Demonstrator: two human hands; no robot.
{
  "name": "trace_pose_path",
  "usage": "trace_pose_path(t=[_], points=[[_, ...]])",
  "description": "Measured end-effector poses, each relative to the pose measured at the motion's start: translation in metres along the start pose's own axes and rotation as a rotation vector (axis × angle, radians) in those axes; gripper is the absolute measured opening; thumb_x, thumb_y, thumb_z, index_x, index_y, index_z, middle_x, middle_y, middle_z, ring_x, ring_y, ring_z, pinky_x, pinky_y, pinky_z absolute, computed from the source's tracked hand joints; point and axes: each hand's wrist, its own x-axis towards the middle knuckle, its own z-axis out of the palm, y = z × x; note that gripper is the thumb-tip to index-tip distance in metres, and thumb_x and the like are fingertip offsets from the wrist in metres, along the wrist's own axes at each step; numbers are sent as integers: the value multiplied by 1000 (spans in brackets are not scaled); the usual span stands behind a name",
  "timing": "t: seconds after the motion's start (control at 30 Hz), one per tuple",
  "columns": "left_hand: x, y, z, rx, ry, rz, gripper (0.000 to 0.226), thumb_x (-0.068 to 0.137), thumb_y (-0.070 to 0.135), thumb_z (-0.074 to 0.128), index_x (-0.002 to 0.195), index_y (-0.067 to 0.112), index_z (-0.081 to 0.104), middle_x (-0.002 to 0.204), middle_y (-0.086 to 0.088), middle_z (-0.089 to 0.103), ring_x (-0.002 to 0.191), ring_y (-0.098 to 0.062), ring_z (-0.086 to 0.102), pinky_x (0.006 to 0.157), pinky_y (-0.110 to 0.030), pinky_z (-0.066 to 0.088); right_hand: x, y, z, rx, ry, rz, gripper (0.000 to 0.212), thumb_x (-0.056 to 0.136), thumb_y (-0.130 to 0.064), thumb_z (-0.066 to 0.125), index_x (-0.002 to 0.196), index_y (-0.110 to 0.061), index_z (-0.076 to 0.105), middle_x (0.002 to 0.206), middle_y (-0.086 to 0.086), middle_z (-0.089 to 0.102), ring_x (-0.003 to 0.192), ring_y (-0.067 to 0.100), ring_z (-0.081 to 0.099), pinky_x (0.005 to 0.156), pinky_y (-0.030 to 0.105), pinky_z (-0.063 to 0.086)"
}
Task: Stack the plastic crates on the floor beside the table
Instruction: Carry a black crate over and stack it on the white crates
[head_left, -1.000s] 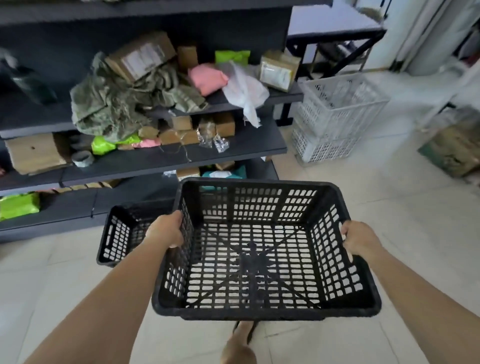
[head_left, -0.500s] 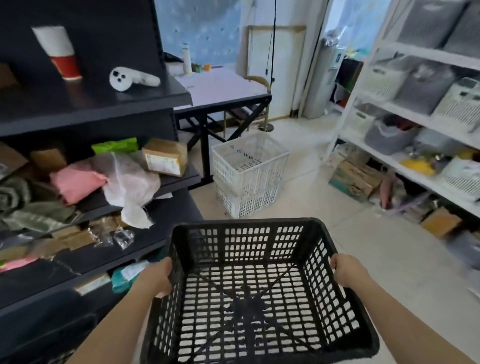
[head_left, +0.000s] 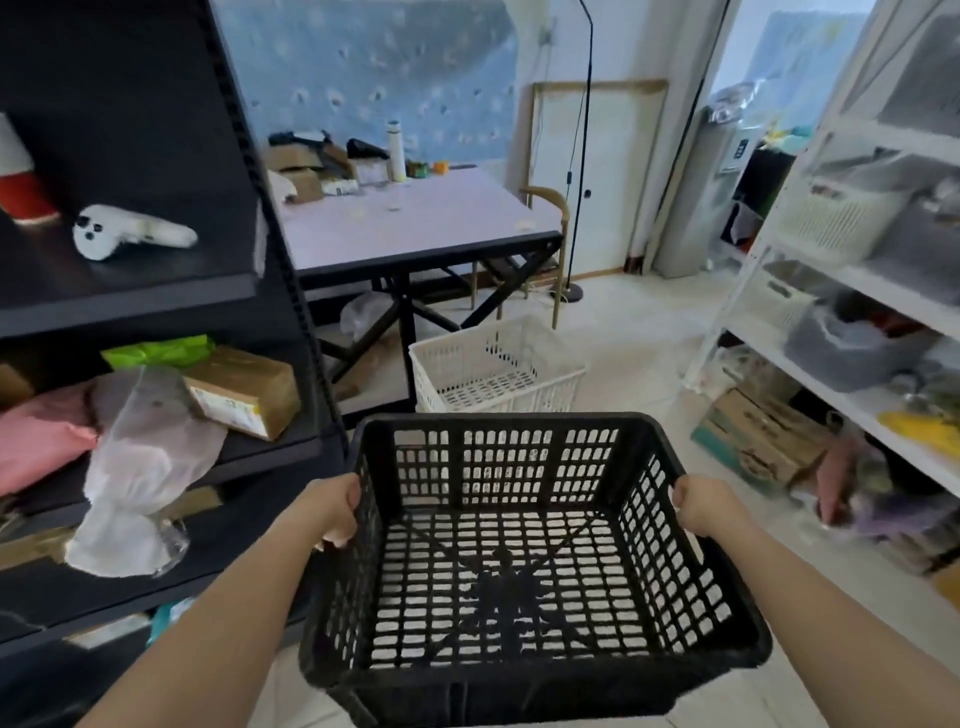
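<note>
Spanning both hands (head_left: 332, 506), black crate (head_left: 519, 545)

Black slatted crate (head_left: 519, 545) held aloft, empty, white crates (head_left: 496, 371) apparently stacked beyond

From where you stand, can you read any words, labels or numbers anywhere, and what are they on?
None can be read.
Label on the brown parcel: print too blurred.
Cardboard box on the floor: markings blurred.
Sign on the grey unit at the back: too small.
Black crate, held by the left hand and right hand, and white crate: no text seen.
</note>
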Motion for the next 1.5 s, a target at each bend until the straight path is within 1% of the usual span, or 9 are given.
trace_pose_path(t=[0.23, 0.33, 0.63, 0.73, 0.9, 1.03, 1.13, 1.33, 1.5], points=[[87, 72, -49, -134, 32, -47, 33, 76, -9, 58, 94, 17, 47, 89, -3, 45, 72, -20, 52, 44, -24, 49, 140, -19, -87, -17, 25, -118, 31, 86, -9, 49, 113, -6, 64, 118, 13, 66, 112, 28, 61, 93, 31, 51], [139, 97, -76, -166, 58, -52, 32, 76, -8, 58, 90, 18, 47, 89, -3, 46, 72, -21, 52, 48, -25, 52, 202, -35, -111, -16, 76, -122, 31, 84, -11, 49, 110, -9, 65, 116, 12, 66, 113, 29, 60, 97, 34, 48], [260, 149, -152, -250, 129, -89, 30, 74, -9, 54, 85, 17, 45, 94, -7, 51, 67, -22, 54, 44, -26, 51, 372, -101, -183, -31, 89, -214, 30, 83, -8, 51, 106, -8, 68, 115, 16, 67, 110, 32, 61, 94, 35, 52], [294, 159, -166, -275, 153, -112, 28, 75, -6, 58, 89, 16, 48, 98, -9, 54, 71, -25, 58, 56, -32, 56, 422, -121, -194, 0, 73, -249, 26, 80, -6, 54, 102, -7, 67, 110, 17, 67, 106, 32, 62, 92, 36, 52], [355, 175, -182, -276, 159, -175, 30, 75, -10, 56, 90, 13, 44, 82, -5, 48, 61, -20, 48, 45, -29, 45, 507, -163, -206, 7, 56, -332, 23, 79, -4, 53, 98, -7, 66, 105, 16, 68, 101, 32, 63, 87, 34, 54], [400, 188, -196, -250, 177, -245, 29, 76, -5, 57, 96, 12, 46, 77, -4, 49, 63, -21, 47, 50, -29, 42, 569, -191, -211, -9, 24, -380, 22, 79, -2, 52, 94, -8, 66, 103, 17, 67, 100, 33, 62, 82, 33, 51], [431, 199, -206, -251, 189, -273, 27, 79, 0, 61, 96, 15, 45, 82, -2, 51, 67, -20, 50, 51, -27, 41, 611, -209, -215, -34, -17, -416, 17, 76, 0, 51, 85, -13, 58, 101, 14, 65, 97, 31, 60, 79, 33, 50], [481, 209, -211, -235, 224, -278, 27, 77, 5, 65, 98, 12, 49, 95, -8, 60, 83, -26, 57, 63, -33, 47, 672, -232, -212, -46, -54, -415, 19, 78, -1, 53, 94, -10, 61, 100, 13, 64, 92, 30, 58, 71, 29, 44], [513, 211, -214, -199, 198, -265, 30, 76, 6, 65, 99, 15, 47, 92, -6, 58, 85, -25, 55, 65, -33, 45, 701, -240, -198, -39, -64, -379, 22, 81, -1, 53, 99, -8, 62, 104, 15, 64, 99, 33, 60, 77, 32, 48]])
